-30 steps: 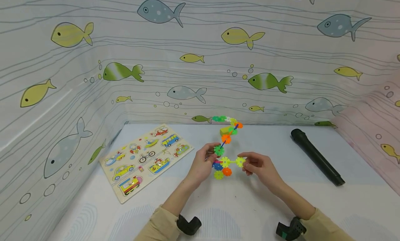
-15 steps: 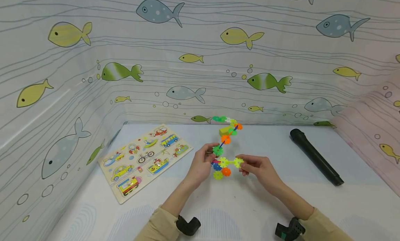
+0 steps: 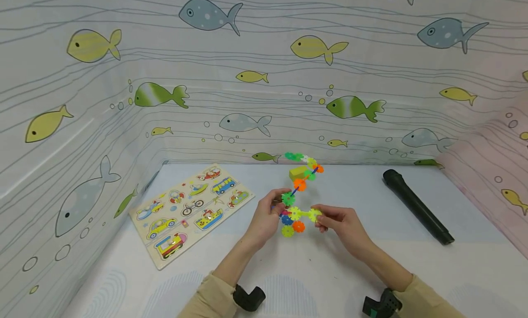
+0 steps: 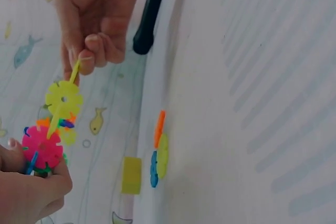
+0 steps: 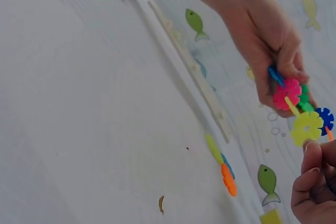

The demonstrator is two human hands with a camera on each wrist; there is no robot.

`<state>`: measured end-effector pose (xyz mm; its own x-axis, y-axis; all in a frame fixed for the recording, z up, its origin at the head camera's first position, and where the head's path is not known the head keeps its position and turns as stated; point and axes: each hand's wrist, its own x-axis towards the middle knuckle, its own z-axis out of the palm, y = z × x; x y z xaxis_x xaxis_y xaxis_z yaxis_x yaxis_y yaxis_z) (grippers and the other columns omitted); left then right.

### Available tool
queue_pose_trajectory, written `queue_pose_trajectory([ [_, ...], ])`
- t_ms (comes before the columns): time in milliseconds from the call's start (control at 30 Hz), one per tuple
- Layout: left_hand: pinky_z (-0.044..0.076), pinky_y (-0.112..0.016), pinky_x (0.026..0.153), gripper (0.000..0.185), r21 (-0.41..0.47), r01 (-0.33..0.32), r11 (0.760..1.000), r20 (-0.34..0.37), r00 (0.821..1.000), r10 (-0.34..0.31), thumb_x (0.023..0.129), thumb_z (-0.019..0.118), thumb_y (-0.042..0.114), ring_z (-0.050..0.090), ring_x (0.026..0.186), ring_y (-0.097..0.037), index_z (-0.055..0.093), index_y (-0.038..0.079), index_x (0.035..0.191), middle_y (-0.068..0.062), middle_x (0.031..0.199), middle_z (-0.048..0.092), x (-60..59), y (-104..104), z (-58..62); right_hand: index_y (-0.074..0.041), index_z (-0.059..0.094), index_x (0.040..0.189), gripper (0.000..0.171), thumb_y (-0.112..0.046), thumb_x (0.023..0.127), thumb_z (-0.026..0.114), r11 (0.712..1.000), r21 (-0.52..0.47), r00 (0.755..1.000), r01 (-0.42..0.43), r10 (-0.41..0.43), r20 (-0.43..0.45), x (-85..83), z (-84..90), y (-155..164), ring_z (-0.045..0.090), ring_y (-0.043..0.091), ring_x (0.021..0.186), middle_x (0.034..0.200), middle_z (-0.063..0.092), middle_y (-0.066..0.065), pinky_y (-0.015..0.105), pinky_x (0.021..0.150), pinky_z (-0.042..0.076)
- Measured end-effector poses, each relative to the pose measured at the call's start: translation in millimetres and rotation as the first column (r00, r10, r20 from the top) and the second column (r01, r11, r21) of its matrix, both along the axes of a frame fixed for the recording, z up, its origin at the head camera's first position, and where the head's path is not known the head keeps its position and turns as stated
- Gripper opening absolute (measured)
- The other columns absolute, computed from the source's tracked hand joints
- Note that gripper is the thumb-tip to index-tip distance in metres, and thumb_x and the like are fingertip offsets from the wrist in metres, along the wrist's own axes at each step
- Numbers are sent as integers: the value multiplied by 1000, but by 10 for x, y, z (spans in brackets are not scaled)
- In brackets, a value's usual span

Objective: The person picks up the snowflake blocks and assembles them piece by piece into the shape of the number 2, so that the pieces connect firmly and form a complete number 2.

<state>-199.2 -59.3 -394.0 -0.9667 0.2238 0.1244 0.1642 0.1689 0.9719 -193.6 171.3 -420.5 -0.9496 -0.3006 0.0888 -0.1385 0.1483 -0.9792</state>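
Observation:
My left hand (image 3: 266,219) holds a chain of notched plastic flower discs. In the left wrist view a pink disc (image 4: 42,148) sits between its thumb and fingers. The chain's far part, with an orange disc (image 3: 299,184) and several green ones, curves up and away above the table. A yellow disc (image 3: 294,213) joins the pink one. My right hand (image 3: 344,224) pinches another yellow disc (image 3: 314,215), which meets the first and stands edge-on in the left wrist view. Below lie three loose discs: blue (image 3: 286,220), orange (image 3: 299,227) and yellow-green (image 3: 288,231).
A wooden vehicle puzzle board (image 3: 191,215) lies on the left of the white table (image 3: 284,286). Behind the chain stands a yellow block (image 3: 298,173). A black microphone-like stick (image 3: 418,207) lies on the right. Fish-printed walls (image 3: 247,98) enclose the back and sides.
The chain's far end has swung slightly right. My right hand has shifted a little left, bringing its yellow disc slightly closer to the other. My left hand keeps nearly the same place.

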Motion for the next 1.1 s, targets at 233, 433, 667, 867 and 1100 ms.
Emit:
queue_pose_trajectory([
  [233, 49, -35, 92, 39, 7, 18, 1000, 18, 1000, -18, 103, 42, -4, 50, 105, -24, 54, 5, 139, -14, 120, 54, 10, 9, -3, 11, 57, 133, 41, -10, 99, 61, 999, -39, 1000, 4, -4, 7, 6, 11, -3, 63, 20, 80, 100, 68, 20, 22, 75, 56],
  [433, 49, -38, 94, 39, 14, 21, 1000, 26, 999, -21, 103, 42, -4, 50, 105, -23, 54, 6, 139, -13, 120, 54, 10, 12, -12, 12, 57, 133, 40, -10, 99, 60, 999, -41, 1000, -2, 3, 26, 8, 25, 0, 62, 21, 81, 101, 67, 20, 21, 75, 56],
  [667, 49, -33, 93, 40, 10, 16, 1000, 33, 999, -16, 103, 41, -4, 50, 105, -23, 54, 7, 139, -13, 121, 54, 23, 30, -7, 12, 57, 132, 39, -9, 99, 60, 998, -56, 1000, -2, 4, 30, 18, 11, -20, 62, 22, 81, 99, 68, 17, 21, 75, 56],
  [867, 49, -36, 94, 39, -1, 2, 1000, 11, 1000, -2, 103, 43, -3, 51, 106, -24, 55, 9, 138, -13, 121, 55, 30, 20, 30, 9, 57, 133, 39, -11, 100, 60, 998, -60, 1000, 0, 2, 24, 23, 16, -46, 62, 23, 81, 98, 68, 16, 21, 76, 56],
  [1100, 50, -42, 98, 39, -18, -10, 1000, 6, 1000, 10, 103, 43, -2, 54, 106, -24, 54, 9, 139, -14, 123, 55, 4, -14, 27, 3, 58, 135, 39, -14, 100, 60, 999, -38, 1000, 20, -19, 18, 29, 23, -61, 61, 15, 79, 90, 65, 9, 22, 76, 56],
])
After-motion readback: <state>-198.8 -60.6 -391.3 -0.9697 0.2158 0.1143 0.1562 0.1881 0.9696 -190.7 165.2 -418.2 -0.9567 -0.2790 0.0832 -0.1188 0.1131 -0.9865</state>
